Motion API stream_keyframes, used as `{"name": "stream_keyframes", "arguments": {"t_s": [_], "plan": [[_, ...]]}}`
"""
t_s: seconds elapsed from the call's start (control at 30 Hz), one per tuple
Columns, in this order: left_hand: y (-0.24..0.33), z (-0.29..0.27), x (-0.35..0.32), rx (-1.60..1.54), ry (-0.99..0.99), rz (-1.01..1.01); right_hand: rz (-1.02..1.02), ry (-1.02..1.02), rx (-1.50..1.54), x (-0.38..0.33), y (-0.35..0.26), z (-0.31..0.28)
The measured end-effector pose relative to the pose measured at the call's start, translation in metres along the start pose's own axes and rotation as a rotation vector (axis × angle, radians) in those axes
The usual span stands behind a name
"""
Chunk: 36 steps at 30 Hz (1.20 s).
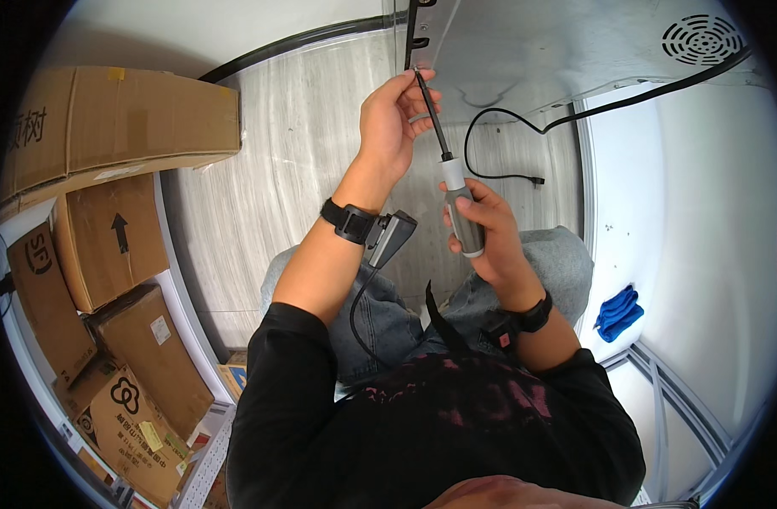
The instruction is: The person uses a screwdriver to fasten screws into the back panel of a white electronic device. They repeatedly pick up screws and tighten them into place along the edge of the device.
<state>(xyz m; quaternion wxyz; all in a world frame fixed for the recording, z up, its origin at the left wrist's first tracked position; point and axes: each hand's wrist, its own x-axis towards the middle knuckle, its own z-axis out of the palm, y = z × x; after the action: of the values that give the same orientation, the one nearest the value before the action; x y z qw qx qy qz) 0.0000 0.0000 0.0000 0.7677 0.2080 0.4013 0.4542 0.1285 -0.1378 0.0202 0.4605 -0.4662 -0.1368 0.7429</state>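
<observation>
Brown cardboard boxes (pixel 109 254) are stacked at the far left beside the pale wood-grain floor (pixel 295 144). The left hand (pixel 394 119) pinches the tip end of the black metal shaft of a grey-handled screwdriver (pixel 450 182), just beside the edge of a grey metal panel (pixel 558 51). The right hand (pixel 483 227) is clenched around the screwdriver's handle above the person's lap. A thin black cable (pixel 490 153) lies near, and a folded blue cloth (pixel 617 311) sits further right.

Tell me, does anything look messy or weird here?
A little. A loose black cable snakes over the floor with its plug end lying free, connected to nothing in view. A blue cloth sits crumpled by the white wall. The screwdriver in the left hand and right hand looks fine.
</observation>
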Motion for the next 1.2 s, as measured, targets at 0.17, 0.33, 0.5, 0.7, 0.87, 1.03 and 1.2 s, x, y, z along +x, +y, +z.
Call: {"name": "stream_keyframes", "arguments": {"t_s": [0.17,0.33,0.5,0.7,0.87,1.03,1.2], "plan": [[0.002,-0.001,0.0,0.009,0.004,0.002,0.02,-0.049,0.121,0.0,-0.003,0.001],[0.001,-0.001,0.001,0.005,0.01,-0.01,-0.07,0.01,0.023,0.001,0.002,0.007],[0.001,-0.001,0.001,-0.007,0.01,-0.014,-0.099,-0.006,-0.19,-0.001,-0.001,0.013],[0.004,0.006,-0.005,0.007,0.052,0.002,-0.176,0.073,-0.136,0.003,0.004,0.0],[0.002,0.01,-0.008,0.024,0.103,0.01,-0.206,0.113,-0.151,0.002,0.004,0.001],[0.003,0.017,-0.013,-0.04,0.172,-0.012,-0.366,0.132,-0.344,0.001,0.011,0.006],[0.001,0.014,-0.011,-0.141,0.149,-0.035,-0.366,0.14,-0.399,0.003,0.01,0.007]]}}
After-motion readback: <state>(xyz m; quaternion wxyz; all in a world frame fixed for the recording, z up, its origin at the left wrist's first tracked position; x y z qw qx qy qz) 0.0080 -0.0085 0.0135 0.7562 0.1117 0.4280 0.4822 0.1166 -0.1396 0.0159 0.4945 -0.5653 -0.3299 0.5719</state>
